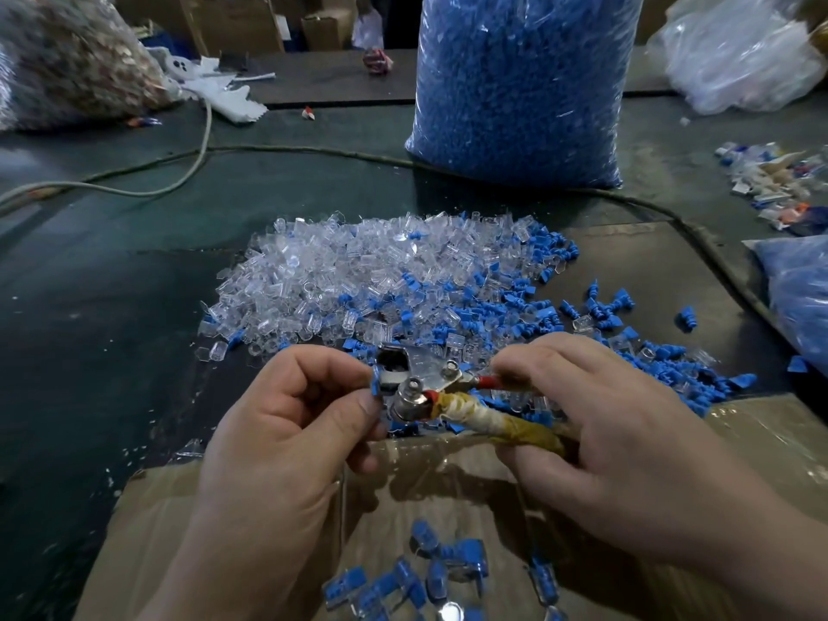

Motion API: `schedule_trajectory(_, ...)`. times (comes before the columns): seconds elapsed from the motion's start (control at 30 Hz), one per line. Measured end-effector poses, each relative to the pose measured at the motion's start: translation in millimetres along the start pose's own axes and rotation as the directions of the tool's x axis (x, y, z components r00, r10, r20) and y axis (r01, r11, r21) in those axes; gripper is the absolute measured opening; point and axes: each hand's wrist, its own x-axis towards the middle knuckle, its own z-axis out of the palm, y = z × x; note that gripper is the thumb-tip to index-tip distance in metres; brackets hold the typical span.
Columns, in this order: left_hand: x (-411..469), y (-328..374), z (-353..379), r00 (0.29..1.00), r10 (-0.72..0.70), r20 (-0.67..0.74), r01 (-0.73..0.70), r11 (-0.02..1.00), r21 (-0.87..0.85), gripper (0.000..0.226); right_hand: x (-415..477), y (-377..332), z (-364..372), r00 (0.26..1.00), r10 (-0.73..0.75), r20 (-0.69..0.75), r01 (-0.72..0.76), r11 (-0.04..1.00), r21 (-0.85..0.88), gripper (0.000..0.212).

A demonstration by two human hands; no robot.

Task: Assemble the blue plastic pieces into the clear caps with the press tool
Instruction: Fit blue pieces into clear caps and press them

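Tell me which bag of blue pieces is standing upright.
The tall clear bag of blue pieces at the table's far side, behind the loose pile. The other blue-filled bag lies slumped at the right edge.

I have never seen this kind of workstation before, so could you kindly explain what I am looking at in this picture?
This single picture comes from a camera worn on the worker's head, looking down at two bare hands; there is no machine. The right hand holds the taped handles of a plier-like press tool. The left hand pinches a small blue piece at the tool's metal head. Behind them on the dark table lies a pile of clear caps mixed with loose blue pieces. A tall bag of blue pieces stands further back. Below the hands, finished parts lie in a cardboard box.
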Motion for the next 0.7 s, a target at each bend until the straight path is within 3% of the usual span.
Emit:
schedule_trajectory(0.5, -1.4, 2.8, -0.8, 0.999, 0.041, 0.016, -0.042, 0.997, 0.064, 0.016, 4.3, -1.5, -0.7, 0.997, -0.058, 0.057, 0.06, 0.997, -0.046, 0.059)
schedule_trajectory(0.7, 2.4, 0.8, -1.1, 0.999, 0.05, -0.021, -0.049, 0.998, 0.028, 0.015, 3.3, -6.0, -0.9, 0.999, -0.041, 0.003, 0.041, 0.998, -0.047, 0.047)
